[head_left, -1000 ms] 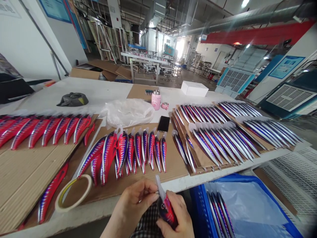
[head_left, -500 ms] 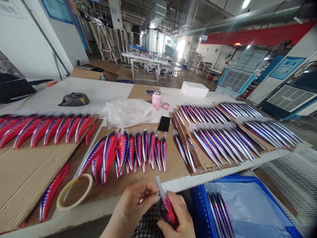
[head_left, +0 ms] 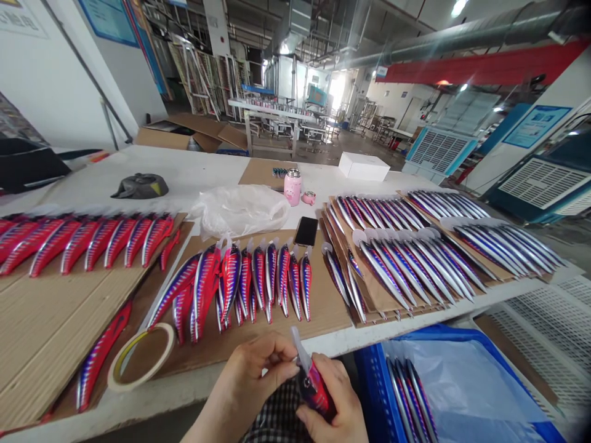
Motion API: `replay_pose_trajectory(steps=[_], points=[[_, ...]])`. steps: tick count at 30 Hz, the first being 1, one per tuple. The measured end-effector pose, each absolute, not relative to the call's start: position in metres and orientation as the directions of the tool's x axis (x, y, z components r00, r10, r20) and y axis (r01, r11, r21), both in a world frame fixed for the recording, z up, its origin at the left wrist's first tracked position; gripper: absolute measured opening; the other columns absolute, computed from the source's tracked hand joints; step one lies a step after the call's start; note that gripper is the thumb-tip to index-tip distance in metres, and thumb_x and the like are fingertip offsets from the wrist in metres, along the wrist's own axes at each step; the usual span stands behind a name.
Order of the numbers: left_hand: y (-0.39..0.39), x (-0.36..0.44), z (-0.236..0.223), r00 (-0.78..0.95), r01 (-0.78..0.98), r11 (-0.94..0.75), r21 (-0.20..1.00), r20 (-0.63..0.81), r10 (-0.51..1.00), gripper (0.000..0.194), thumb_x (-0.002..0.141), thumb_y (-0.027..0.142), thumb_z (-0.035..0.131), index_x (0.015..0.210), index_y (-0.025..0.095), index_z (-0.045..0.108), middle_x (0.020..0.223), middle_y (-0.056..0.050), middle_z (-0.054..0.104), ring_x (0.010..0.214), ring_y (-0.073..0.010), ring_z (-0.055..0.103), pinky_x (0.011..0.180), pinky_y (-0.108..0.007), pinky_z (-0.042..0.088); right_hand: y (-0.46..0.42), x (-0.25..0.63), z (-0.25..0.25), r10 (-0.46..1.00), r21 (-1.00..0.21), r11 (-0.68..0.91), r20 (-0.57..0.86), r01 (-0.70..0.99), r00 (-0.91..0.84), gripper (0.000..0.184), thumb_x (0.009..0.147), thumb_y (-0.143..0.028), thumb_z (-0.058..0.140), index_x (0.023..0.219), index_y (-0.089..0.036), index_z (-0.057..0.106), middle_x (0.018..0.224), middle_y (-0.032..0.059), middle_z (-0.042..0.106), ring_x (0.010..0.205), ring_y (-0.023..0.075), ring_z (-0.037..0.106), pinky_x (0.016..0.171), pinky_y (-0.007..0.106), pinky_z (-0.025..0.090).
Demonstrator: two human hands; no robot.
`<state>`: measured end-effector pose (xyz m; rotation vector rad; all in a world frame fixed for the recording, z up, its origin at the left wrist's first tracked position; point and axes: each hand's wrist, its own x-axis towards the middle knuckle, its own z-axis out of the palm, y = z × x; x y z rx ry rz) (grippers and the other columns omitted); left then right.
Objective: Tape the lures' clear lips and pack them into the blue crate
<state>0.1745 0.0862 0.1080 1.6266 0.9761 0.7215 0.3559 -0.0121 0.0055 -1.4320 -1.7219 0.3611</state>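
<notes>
My right hand [head_left: 339,400] wraps round a red and purple fishing lure [head_left: 314,384], held just off the table's front edge with its clear lip pointing up. The thumb and forefinger of my left hand [head_left: 258,375] pinch at the lure's head, beside the lip; whatever sits between those fingertips is too small to make out. Similar red and purple lures [head_left: 231,283] lie in a row on cardboard beyond my hands. A roll of masking tape [head_left: 170,344] rests to the left, near one loose lure [head_left: 101,357].
On the right, slim silver-purple lures [head_left: 392,264] lie on stacked cardboard. A blue crate [head_left: 369,381] with a plastic liner and several lures stands below the table edge. Farther back are a phone [head_left: 306,231], a plastic bag [head_left: 240,212], a pink bottle [head_left: 292,187] and a white box [head_left: 364,166].
Both hands stay at nearly the same place with the lure. My right hand and the lure have shifted very slightly; nothing was taken up or let go.
</notes>
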Motion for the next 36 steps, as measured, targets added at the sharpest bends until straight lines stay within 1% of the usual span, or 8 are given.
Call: replay_pose_trajectory(steps=[2, 8, 12, 14, 16, 25, 31, 36], points=[[0.086, 0.175, 0.109, 0.473, 0.25, -0.107, 0.962, -0.024, 0.881, 0.006, 0.07, 0.015, 0.064, 0.066, 0.019, 0.064, 0.06, 0.005, 0.059, 0.057, -0.01, 0.052, 0.058, -0.02, 0.039, -0.012, 0.356, 0.006, 0.908, -0.689, 0.313, 0.418, 0.653, 0.006, 0.088, 0.06, -0.008, 0.074, 0.139, -0.032, 0.043, 0.123, 0.0026, 0.063, 0.111, 0.0252, 0.061, 0.095, 0.035, 0.053], [0.085, 0.177, 0.096, 0.441, 0.223, -0.138, 0.965, 0.026, 0.897, 0.007, 0.071, 0.014, 0.065, 0.068, 0.02, 0.065, 0.061, 0.005, 0.06, 0.058, -0.0105, 0.055, 0.057, -0.019, 0.041, -0.014, 0.344, 0.003, 0.905, -0.745, 0.226, 0.398, 0.627, 0.148, 0.081, 0.056, -0.006, 0.069, 0.132, -0.03, 0.053, 0.121, 0.0026, 0.065, 0.111, 0.0274, 0.061, 0.096, 0.039, 0.051], [0.082, 0.18, 0.091, 0.413, 0.171, -0.284, 0.943, 0.193, 0.89, 0.01, 0.076, 0.014, 0.065, 0.074, 0.023, 0.066, 0.068, 0.005, 0.062, 0.065, -0.0112, 0.059, 0.062, -0.019, 0.045, -0.014, 0.341, 0.002, 0.903, -0.758, 0.188, 0.383, 0.625, 0.194, 0.081, 0.054, -0.004, 0.066, 0.13, -0.029, 0.054, 0.12, 0.0012, 0.066, 0.111, 0.0257, 0.061, 0.097, 0.036, 0.051], [0.081, 0.181, 0.092, 0.383, 0.191, -0.388, 0.902, 0.296, 0.875, 0.014, 0.076, 0.011, 0.065, 0.074, 0.025, 0.067, 0.07, 0.005, 0.062, 0.067, -0.0108, 0.06, 0.064, -0.018, 0.046, -0.014, 0.341, 0.001, 0.895, -0.756, 0.187, 0.394, 0.627, 0.209, 0.08, 0.055, -0.004, 0.066, 0.13, -0.03, 0.053, 0.119, 0.0002, 0.066, 0.11, 0.0242, 0.062, 0.096, 0.034, 0.051], [0.079, 0.182, 0.094, 0.372, 0.232, -0.444, 0.865, 0.343, 0.862, 0.017, 0.076, 0.009, 0.064, 0.074, 0.025, 0.067, 0.07, 0.006, 0.062, 0.067, -0.0101, 0.061, 0.064, -0.017, 0.046, -0.013, 0.341, 0.001, 0.884, -0.748, 0.192, 0.413, 0.636, 0.218, 0.077, 0.057, -0.006, 0.067, 0.13, -0.03, 0.053, 0.119, 0.0, 0.066, 0.109, 0.0236, 0.062, 0.096, 0.033, 0.051], [0.076, 0.182, 0.101, 0.42, 0.391, -0.38, 0.838, 0.205, 0.884, 0.013, 0.082, 0.018, 0.057, 0.075, 0.024, 0.067, 0.069, 0.004, 0.067, 0.064, -0.0118, 0.064, 0.061, -0.018, 0.047, -0.012, 0.342, -0.006, 0.865, -0.708, 0.199, 0.452, 0.677, 0.218, 0.071, 0.062, -0.014, 0.069, 0.131, -0.026, 0.053, 0.118, 0.0036, 0.067, 0.109, 0.0269, 0.062, 0.093, 0.034, 0.053], [0.074, 0.188, 0.105, 0.405, 0.421, -0.383, 0.822, 0.208, 0.89, 0.017, 0.079, 0.016, 0.049, 0.065, 0.019, 0.058, 0.058, 0.003, 0.059, 0.054, -0.0114, 0.058, 0.053, -0.018, 0.043, -0.014, 0.343, 0.002, 0.861, -0.682, 0.221, 0.472, 0.697, 0.188, 0.076, 0.064, -0.012, 0.07, 0.134, -0.029, 0.049, 0.121, 0.0027, 0.065, 0.11, 0.0277, 0.062, 0.093, 0.035, 0.053], [0.074, 0.189, 0.112, 0.414, 0.428, -0.348, 0.834, 0.161, 0.896, 0.017, 0.078, 0.015, 0.047, 0.062, 0.019, 0.053, 0.056, 0.003, 0.054, 0.054, -0.0116, 0.055, 0.051, -0.018, 0.039, -0.015, 0.342, 0.007, 0.848, -0.66, 0.252, 0.503, 0.708, 0.167, 0.076, 0.067, -0.011, 0.069, 0.137, -0.031, 0.046, 0.124, 0.0022, 0.064, 0.11, 0.0284, 0.062, 0.092, 0.038, 0.054]])
